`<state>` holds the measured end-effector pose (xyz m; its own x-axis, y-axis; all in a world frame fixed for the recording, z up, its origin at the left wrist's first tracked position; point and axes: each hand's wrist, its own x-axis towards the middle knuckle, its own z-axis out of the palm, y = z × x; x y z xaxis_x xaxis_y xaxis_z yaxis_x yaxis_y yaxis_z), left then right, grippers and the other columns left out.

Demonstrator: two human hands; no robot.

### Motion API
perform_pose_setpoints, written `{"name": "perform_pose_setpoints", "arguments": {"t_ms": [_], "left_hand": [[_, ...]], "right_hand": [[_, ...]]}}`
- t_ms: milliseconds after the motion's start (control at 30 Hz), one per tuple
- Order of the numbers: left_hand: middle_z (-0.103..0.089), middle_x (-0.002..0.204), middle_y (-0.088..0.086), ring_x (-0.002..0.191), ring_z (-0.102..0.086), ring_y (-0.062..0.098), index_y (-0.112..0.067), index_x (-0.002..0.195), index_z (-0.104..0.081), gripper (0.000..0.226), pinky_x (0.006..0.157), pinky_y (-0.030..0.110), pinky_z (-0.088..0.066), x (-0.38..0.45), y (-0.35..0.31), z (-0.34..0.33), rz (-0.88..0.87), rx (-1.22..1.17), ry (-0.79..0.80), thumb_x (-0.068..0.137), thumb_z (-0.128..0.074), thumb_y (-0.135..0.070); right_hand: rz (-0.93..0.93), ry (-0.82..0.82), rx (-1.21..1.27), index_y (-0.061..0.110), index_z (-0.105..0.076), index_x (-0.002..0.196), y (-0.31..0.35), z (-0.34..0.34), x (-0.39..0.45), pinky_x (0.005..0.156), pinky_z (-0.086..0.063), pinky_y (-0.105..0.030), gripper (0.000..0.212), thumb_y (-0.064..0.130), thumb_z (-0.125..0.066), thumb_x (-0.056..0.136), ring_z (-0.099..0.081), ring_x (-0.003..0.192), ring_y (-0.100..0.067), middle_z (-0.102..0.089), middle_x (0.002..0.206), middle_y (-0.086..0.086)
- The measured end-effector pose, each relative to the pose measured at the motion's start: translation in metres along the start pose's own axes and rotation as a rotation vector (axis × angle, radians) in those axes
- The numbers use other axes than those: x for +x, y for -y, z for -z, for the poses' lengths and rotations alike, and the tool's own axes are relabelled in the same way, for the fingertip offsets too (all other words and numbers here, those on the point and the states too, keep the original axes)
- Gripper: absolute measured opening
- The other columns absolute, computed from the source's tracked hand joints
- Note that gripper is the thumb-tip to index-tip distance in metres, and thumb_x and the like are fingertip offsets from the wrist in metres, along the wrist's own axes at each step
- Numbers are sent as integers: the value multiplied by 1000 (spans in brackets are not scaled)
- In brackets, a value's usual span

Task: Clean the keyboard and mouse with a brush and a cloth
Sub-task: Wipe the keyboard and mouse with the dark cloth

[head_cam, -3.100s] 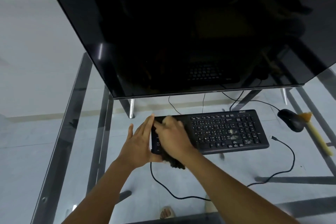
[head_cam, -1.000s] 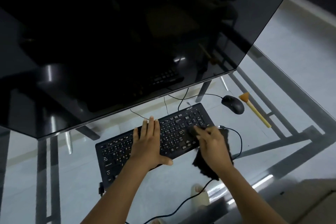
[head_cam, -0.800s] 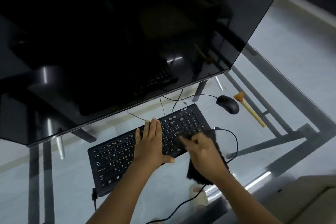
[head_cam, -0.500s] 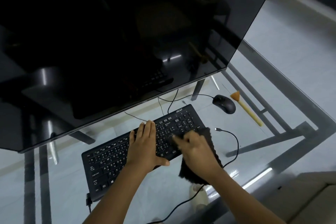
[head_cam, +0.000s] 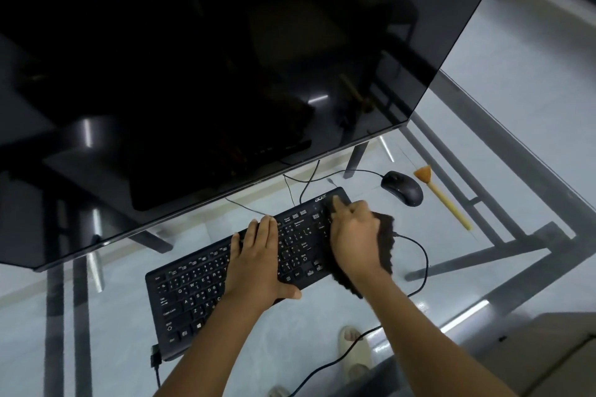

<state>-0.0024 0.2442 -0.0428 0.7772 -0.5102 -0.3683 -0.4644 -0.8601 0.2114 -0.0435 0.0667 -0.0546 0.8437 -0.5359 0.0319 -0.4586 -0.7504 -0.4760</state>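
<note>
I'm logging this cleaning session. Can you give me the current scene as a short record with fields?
surface: glass table
left hand: flat on the keyboard, steadying it
right hand: pressing a dark cloth onto the keyboard's right end
mouse: right of the keyboard, untouched
brush: lying beside the mouse, unused
monitor: dark, behind the keyboard

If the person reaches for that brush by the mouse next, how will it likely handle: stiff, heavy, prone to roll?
The brush has a thin, straight, stick-like handle, so it probably lifts stiffly and feels light. Lying flat on the smooth glass desk, it may skid or roll if nudged, though the flared bristle head should limit rolling. It sits close beside the mouse, so a sideways push could bump that.
</note>
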Motion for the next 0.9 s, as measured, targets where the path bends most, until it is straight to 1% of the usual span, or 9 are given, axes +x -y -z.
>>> {"name": "perform_pose_setpoints", "arguments": {"t_ms": [133, 200, 267, 333, 400, 533, 667, 800, 900], "left_hand": [[19, 158, -1, 145, 17, 20, -14, 149, 16, 134, 118, 48, 5, 0, -1, 1, -7, 19, 3, 62, -68, -71], [18, 159, -1, 145, 17, 20, -15, 150, 16, 134, 118, 48, 5, 0, -1, 0, -8, 18, 2, 61, -68, -72], [18, 158, -2, 145, 17, 19, -16, 149, 16, 135, 118, 48, 5, -1, 1, -1, -9, 7, -3, 60, -67, -73], [18, 158, -2, 145, 17, 19, -16, 149, 16, 135, 118, 48, 5, -1, 3, -3, -15, 5, -20, 60, -66, -74], [18, 158, -2, 145, 17, 19, -16, 150, 16, 135, 118, 48, 5, -1, 4, -4, -24, 3, -28, 60, -66, -75], [21, 158, -3, 144, 20, 18, -17, 149, 19, 135, 118, 47, 7, -2, 4, -6, -23, -10, -14, 61, -66, -74], [21, 158, -3, 144, 20, 17, -17, 149, 18, 135, 118, 47, 8, -1, 6, -7, -25, -14, -32, 61, -66, -74], [21, 158, -3, 144, 20, 17, -17, 149, 18, 136, 118, 46, 8, -3, 6, -6, -28, -20, -26, 60, -67, -74], [21, 158, -4, 144, 20, 16, -17, 149, 18, 135, 118, 46, 7, -2, 8, -8, -28, -19, -46, 60, -66, -75]], "right_hand": [[435, 115, -56, 13, -67, 114, 9, -10, -9, 61, -38, -24, 26, 14, -63, 89, -50, 65, -20, -55, 85, -7], [189, 16, 20, 13, -69, 109, -6, -4, 16, 64, -45, -19, 21, 16, -53, 96, -45, 62, -13, -51, 87, -5], [33, -69, 28, 14, -68, 109, -8, -4, 25, 71, -49, -32, 23, 15, -49, 96, -47, 69, -19, -45, 87, -3], [168, 31, -19, 19, -64, 116, 10, -14, 13, 71, -39, -32, 28, 19, -44, 95, -49, 80, -25, -45, 90, -3], [326, 92, -46, 17, -65, 118, 7, -12, 14, 68, -46, -35, 29, 16, -47, 95, -54, 77, -27, -54, 95, -9], [-18, -59, -12, 11, -67, 114, -8, 4, 48, 77, -54, -45, 26, 11, -48, 96, -53, 71, -26, -57, 98, -17], [401, 93, -74, 18, -66, 119, 11, -19, 14, 75, -44, -35, 29, 13, -54, 93, -53, 80, -26, -56, 94, -8], [7, -16, -50, 15, -68, 112, -14, -7, 43, 76, -46, -33, 26, 13, -50, 94, -55, 86, -30, -57, 106, -15], [236, 62, -79, 21, -63, 121, 14, -17, 19, 72, -36, -33, 31, 17, -51, 93, -54, 89, -30, -57, 101, -12]]}}
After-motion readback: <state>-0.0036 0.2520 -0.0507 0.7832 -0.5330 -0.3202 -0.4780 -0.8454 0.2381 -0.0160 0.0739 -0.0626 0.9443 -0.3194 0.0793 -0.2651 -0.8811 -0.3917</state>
